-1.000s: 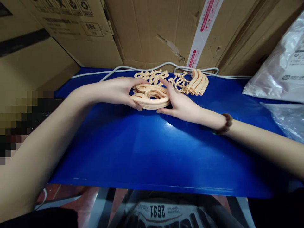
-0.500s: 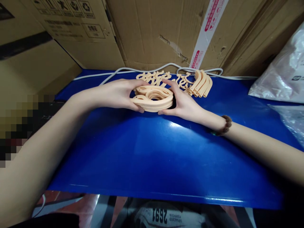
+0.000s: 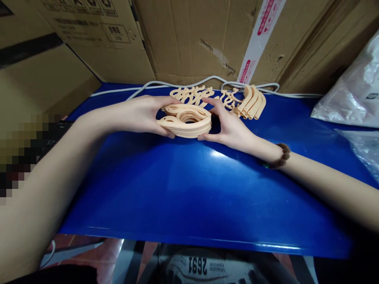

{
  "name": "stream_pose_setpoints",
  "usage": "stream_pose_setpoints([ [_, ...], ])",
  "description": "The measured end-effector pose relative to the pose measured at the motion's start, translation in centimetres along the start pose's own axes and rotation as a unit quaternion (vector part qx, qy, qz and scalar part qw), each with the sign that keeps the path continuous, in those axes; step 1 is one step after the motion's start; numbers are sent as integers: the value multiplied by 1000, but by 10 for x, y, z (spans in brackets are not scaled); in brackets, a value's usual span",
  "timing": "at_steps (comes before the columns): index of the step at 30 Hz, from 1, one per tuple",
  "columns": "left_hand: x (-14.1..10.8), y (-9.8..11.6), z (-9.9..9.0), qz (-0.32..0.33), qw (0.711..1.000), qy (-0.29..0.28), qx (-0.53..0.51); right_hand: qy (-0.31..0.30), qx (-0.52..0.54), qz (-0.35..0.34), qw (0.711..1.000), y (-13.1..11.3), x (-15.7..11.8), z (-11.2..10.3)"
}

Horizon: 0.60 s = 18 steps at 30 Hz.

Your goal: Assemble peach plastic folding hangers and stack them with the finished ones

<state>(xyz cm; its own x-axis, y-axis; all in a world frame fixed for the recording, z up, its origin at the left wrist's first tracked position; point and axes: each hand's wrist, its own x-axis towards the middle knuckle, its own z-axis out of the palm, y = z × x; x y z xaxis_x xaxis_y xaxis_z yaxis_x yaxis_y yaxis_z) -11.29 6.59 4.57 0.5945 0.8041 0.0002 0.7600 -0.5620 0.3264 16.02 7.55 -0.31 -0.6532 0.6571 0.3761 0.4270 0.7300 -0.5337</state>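
Observation:
A stack of curved beige plastic pieces (image 3: 189, 130) with a rounded opening through the middle is held low over the back of the blue table (image 3: 189, 185). My left hand (image 3: 145, 114) is closed round its left end, thumb in front and fingers behind. Around the right end curls my right hand (image 3: 229, 124), its thumb tip at the front lower edge and the index finger reaching behind. A gap shows between the right palm and the stack. Whether the stack touches the tabletop I cannot tell.
Behind the hands lie small beige hook-shaped pieces (image 3: 192, 94) and a row of curved beige arms (image 3: 251, 103). A white cable (image 3: 204, 82) runs along the cardboard boxes (image 3: 189, 43) at the back. Plastic bags (image 3: 352, 94) rest at the right.
The stack and my left hand have shifted slightly left. My right hand has stayed nearly in place, so the gap between its palm and the stack is wider.

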Motion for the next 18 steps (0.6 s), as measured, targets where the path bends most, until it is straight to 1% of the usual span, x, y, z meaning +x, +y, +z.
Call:
stream_pose_setpoints([
  [4, -1, -4, -1, 18, 1000, -1, 3, 1, -5, 1, 1000, -2, 0, 0],
  [15, -2, -6, -2, -30, 999, -16, 4, 16, 15, 6, 1000, 4, 0, 1],
  [18, -2, -7, -2, -31, 999, -19, 3, 18, 11, 2, 1000, 3, 0, 0],
])
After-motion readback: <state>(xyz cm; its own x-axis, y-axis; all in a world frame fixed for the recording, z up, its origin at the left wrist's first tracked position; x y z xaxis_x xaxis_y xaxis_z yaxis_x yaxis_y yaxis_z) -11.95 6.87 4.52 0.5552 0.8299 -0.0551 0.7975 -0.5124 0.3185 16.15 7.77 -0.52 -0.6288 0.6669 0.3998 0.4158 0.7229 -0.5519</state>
